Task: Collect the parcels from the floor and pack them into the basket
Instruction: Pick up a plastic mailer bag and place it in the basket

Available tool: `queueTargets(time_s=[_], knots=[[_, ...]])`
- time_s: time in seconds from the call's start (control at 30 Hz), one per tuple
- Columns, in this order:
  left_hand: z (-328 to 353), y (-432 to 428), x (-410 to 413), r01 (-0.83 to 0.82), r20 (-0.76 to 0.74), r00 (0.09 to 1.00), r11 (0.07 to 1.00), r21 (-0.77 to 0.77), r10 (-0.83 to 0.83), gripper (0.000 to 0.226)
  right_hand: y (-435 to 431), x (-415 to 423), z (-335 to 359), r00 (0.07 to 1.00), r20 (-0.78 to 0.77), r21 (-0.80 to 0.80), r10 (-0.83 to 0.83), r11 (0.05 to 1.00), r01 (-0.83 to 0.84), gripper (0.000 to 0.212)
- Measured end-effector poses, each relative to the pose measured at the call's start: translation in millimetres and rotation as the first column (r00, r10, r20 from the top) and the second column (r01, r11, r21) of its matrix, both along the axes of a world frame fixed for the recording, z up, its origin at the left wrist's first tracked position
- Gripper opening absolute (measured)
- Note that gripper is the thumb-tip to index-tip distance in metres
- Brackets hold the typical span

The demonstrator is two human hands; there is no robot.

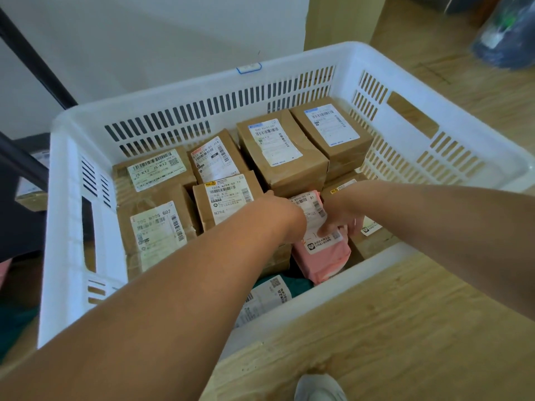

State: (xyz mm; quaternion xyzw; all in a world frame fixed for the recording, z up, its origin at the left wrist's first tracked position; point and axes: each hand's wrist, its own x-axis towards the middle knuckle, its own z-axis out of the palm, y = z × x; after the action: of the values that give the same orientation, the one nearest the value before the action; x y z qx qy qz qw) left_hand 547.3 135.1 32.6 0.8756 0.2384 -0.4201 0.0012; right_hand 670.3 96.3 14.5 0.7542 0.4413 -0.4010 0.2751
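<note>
A white slotted plastic basket (327, 293) stands on the wooden floor and holds several brown cardboard parcels (282, 151) with white shipping labels. Both my arms reach into it. My left hand (282, 211) and my right hand (340, 218) rest on a pink soft-bag parcel (324, 256) near the basket's front right, fingers pressed on its label from either side. A dark green bag parcel (278, 287) lies lower down by the near wall, partly hidden under my left forearm.
A white wall runs behind the basket, with black metal bars (34, 56) at the left. A blue bag (509, 36) lies on the floor at the far right. My shoe (318, 389) shows at the bottom edge.
</note>
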Motion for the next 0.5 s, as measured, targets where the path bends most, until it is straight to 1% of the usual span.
queueTargets(time_s=[0.07, 0.1, 0.2, 0.27, 0.3, 0.33, 0.43, 0.5], knots=[[8, -6, -4, 0.053, 0.036, 0.998, 0.998, 0.028, -0.054, 0.037, 0, 4, 3, 0.999, 0.027, 0.055, 0.026, 0.998, -0.027, 0.071], [11, -8, -8, 0.055, 0.089, 0.994, 0.997, 0.046, -0.059, 0.035, 0, 4, 6, 0.998, 0.045, 0.076, 0.043, 0.996, -0.046, 0.07], [15, -8, -27, 0.027, 0.341, 0.938, 0.995, 0.094, -0.058, 0.023, 4, 3, 24, 0.992, 0.109, 0.118, 0.07, 0.99, -0.083, 0.059], [21, -8, -39, 0.028, 0.458, 0.884, 0.99, 0.138, -0.089, 0.02, 7, 1, 39, 0.984, 0.144, 0.165, 0.107, 0.978, -0.131, 0.05], [26, -9, -44, 0.002, 0.501, 0.862, 0.989, 0.149, -0.077, 0.02, 9, 1, 47, 0.978, 0.158, 0.195, 0.133, 0.967, -0.163, 0.046], [34, -10, -52, -0.038, 0.541, 0.839, 0.988, 0.15, -0.05, 0.023, 9, -4, 59, 0.972, 0.173, 0.227, 0.157, 0.954, -0.194, 0.041], [60, -12, -80, -0.163, 0.619, 0.784, 0.978, 0.131, 0.048, 0.047, 8, -25, 102, 0.966, 0.194, 0.377, 0.173, 0.896, -0.236, 0.027], [74, -10, -104, -0.272, 0.692, 0.715, 0.951, 0.146, 0.099, 0.048, 6, -42, 128, 0.97, 0.181, 0.497, 0.164, 0.836, -0.234, 0.026]])
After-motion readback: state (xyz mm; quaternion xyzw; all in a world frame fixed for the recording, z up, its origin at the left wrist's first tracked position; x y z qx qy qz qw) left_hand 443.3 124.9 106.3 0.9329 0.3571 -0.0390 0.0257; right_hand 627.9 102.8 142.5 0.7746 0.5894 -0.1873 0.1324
